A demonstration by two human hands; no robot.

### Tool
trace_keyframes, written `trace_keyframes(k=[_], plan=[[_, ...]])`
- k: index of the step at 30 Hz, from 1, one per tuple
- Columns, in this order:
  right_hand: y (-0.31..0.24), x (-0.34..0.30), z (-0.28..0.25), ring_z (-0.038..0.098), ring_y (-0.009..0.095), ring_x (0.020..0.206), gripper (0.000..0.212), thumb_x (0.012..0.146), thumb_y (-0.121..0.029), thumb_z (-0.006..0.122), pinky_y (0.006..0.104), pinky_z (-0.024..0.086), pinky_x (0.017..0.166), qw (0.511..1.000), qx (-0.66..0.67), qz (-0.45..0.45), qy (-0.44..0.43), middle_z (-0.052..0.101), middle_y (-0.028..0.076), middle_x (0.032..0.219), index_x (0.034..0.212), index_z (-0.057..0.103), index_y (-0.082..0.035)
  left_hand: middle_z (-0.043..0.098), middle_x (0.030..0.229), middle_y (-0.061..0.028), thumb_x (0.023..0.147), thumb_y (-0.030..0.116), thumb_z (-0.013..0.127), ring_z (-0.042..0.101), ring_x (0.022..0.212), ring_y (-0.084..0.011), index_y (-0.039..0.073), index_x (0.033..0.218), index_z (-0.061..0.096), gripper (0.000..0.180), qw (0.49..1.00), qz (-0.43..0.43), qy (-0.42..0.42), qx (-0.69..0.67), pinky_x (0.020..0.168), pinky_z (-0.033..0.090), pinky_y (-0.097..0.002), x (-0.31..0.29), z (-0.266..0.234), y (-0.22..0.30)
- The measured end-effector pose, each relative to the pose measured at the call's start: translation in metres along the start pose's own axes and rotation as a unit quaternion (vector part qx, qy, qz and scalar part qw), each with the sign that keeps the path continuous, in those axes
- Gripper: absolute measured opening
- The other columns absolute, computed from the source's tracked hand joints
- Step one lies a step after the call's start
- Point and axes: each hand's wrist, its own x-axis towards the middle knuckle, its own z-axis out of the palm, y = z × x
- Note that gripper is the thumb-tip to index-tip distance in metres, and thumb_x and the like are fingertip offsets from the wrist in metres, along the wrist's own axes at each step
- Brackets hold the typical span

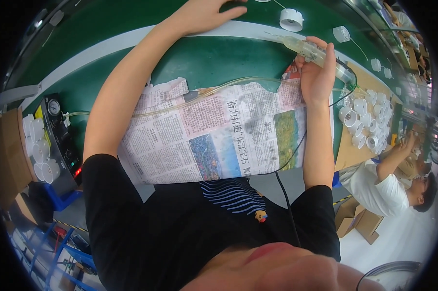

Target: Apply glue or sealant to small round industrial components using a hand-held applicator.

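Note:
My right hand is closed round a glue dispensing syringe, a clear barrel with yellowish contents. Its thin tip points left, over the pale strip that crosses the green bench. At the top edge of the view my left hand reaches over the bench, thumb and a finger apart; the rest of it is cut off. A white round cup-shaped part with a thin wire lies to the right of that hand. Further right is another white round part with a wire.
Newspaper covers the near bench edge, crossed by a clear air hose. A dispenser box with a gauge stands left, beside stacked white cups. Many white cups fill a board at right. A person sits beyond.

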Motion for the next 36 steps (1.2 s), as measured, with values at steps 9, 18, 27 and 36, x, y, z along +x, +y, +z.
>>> trace_keyframes(k=[9,18,27,36], plan=[[-0.001,-0.001,0.001,0.053,0.018,0.080,0.047,0.108,-0.041,0.047,0.0306,0.043,0.073,1.000,-0.008,-0.004,0.003,0.062,0.010,0.101,0.120,0.062,0.002,0.064,0.125,-0.0158,0.094,0.028,0.067,0.056,0.116,-0.0360,0.010,0.128,0.064,0.038,0.972,-0.035,0.219,0.076,0.096,0.045,-0.0457,0.001,-0.004,0.020],[-0.001,-0.005,0.002,0.054,0.017,0.079,0.045,0.108,-0.042,0.046,0.0304,0.044,0.072,0.999,-0.043,0.007,-0.026,0.062,0.008,0.103,0.123,0.060,-0.002,0.063,0.116,-0.0129,0.086,0.021,0.073,0.058,0.112,-0.0331,0.008,0.123,0.062,0.041,0.990,0.055,0.132,0.018,0.097,0.045,-0.0442,-0.003,-0.002,0.019],[0.001,-0.005,0.002,0.056,0.017,0.080,0.042,0.108,-0.040,0.047,0.0299,0.046,0.072,0.997,-0.062,-0.016,-0.032,0.063,0.010,0.110,0.126,0.058,-0.003,0.065,0.112,-0.0159,0.082,0.010,0.073,0.066,0.101,-0.0350,0.006,0.127,0.057,0.048,0.990,0.067,-0.053,-0.117,0.088,0.052,-0.0412,0.000,-0.002,0.022],[0.003,-0.007,0.014,0.065,0.019,0.092,0.033,0.102,-0.017,0.062,0.0282,0.052,0.081,0.984,-0.165,-0.061,-0.032,0.064,0.014,0.117,0.131,0.056,-0.002,0.065,0.131,-0.0182,0.083,0.006,0.073,0.064,0.119,-0.0358,0.009,0.145,0.049,0.066,0.980,0.115,-0.042,-0.156,0.099,0.050,-0.0409,-0.003,-0.004,0.035]])
